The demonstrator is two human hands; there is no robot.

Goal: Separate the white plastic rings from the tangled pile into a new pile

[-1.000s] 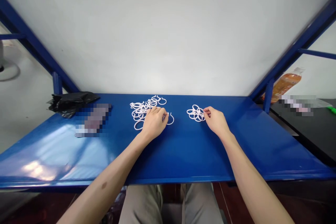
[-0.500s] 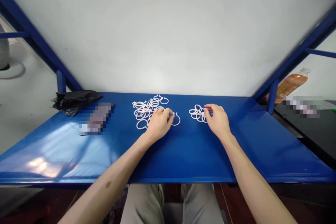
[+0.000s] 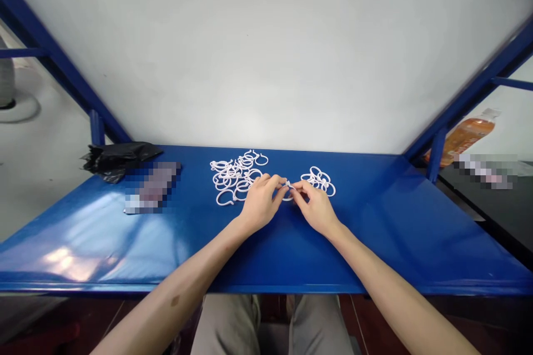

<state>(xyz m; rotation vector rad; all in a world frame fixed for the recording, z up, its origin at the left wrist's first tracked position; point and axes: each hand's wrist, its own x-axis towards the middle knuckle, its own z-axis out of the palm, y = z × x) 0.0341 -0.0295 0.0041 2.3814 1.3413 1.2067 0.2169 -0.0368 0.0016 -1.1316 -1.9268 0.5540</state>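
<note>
In the head view, the left hand and the right hand met at the middle of the blue table, fingertips pinched together on one white plastic ring held between them just above the surface. A loose pile of open rings lay just left of the left hand, and a smaller cluster of rings sat just beyond the right hand. A crumpled black bag rested at the table's far left corner, and an orange bottle lay off to the right.
</note>
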